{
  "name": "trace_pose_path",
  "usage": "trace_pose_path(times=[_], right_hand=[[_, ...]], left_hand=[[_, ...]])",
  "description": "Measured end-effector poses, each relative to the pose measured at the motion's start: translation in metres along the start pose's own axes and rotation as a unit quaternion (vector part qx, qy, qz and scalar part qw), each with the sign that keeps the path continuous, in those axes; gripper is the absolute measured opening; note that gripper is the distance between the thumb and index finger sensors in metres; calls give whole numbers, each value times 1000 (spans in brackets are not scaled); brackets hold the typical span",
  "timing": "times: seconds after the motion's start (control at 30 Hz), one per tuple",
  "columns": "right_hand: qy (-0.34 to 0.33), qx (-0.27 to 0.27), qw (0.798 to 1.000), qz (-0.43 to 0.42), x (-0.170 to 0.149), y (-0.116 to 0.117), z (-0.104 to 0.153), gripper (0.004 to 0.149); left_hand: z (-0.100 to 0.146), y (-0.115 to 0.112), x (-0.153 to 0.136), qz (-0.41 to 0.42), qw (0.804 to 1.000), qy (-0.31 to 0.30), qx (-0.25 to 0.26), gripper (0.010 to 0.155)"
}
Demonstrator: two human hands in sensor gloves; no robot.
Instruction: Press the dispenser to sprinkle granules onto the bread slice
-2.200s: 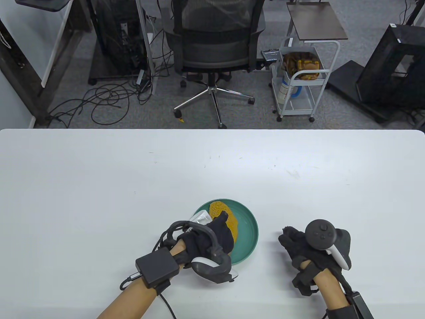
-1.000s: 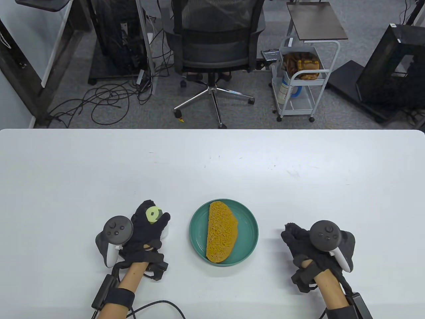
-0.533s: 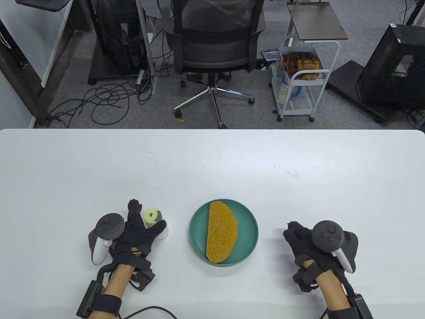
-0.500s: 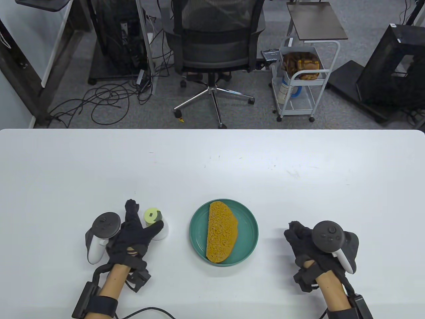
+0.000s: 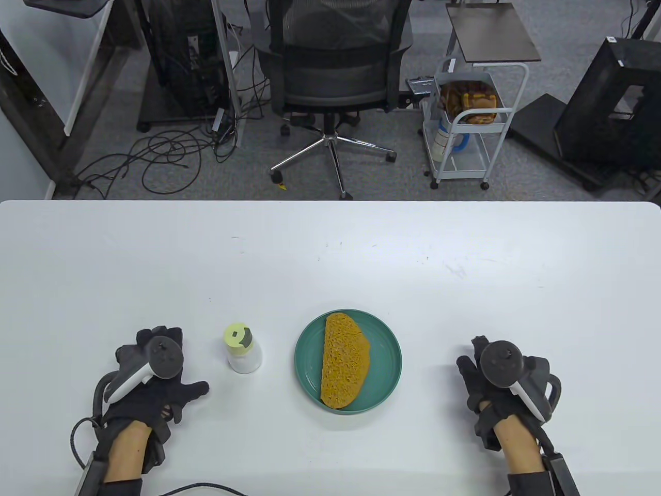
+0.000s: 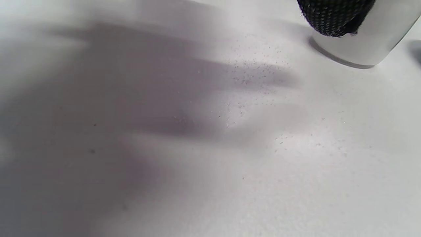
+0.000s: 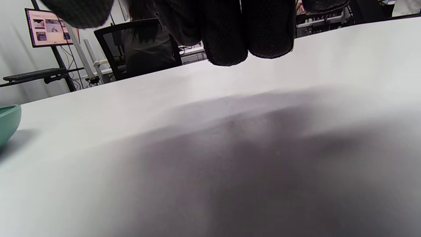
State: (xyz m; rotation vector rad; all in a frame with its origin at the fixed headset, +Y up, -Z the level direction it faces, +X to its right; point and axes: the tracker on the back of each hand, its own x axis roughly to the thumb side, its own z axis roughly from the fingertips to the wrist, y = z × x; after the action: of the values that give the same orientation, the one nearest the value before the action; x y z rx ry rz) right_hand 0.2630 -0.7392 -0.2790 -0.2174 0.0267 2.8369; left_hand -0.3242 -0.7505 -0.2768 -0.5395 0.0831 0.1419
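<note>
Table (image 5: 330,248): white, bearing everything below.
Plate (image 5: 388,356): teal, round, near the front edge, between the two hands.
Bread slice (image 5: 344,366): golden-brown, lying lengthwise on the plate's left half.
Left hand (image 5: 150,385): palm down on the table, fingers loosely spread, thumb pointing toward the dispenser, holding nothing.
Right hand (image 5: 503,380): well right of the plate, fingers (image 7: 227,33) curled side by side, gripping nothing.
Dispenser (image 5: 242,349): white body, pale yellow-green cap, upright just left of the plate; near the left thumb, apart from it.
Granules (image 6: 250,70): fine specks on the table beside the dispenser's base.
</note>
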Motion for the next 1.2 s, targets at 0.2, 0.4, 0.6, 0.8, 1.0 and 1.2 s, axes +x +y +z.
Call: trace_pose_path(times=[0.2,0.4,0.6,0.8,1.0,1.2], right_hand=[[2,8,1000,-13,-3,2,-5,63],[-6,11,1000,-13,-2,4,-5,64],[-12,17,1000,-13,-2,6,-5,64],[-6,20,1000,-18,-3,6,-5,63],[-6,23,1000,-19,-4,7,-4,63],[-8,37,999,-19,-2,8,-4,63]], left_hand=[[2,1,12,-25,999,-5,18,114],[4,2,9,-30,998,-17,50,114],[5,1,11,-22,998,-32,51,114],[4,0,12,-21,997,-45,51,113],[3,-2,12,-14,997,-56,56,113],[3,-2,12,-4,997,-66,48,112]])
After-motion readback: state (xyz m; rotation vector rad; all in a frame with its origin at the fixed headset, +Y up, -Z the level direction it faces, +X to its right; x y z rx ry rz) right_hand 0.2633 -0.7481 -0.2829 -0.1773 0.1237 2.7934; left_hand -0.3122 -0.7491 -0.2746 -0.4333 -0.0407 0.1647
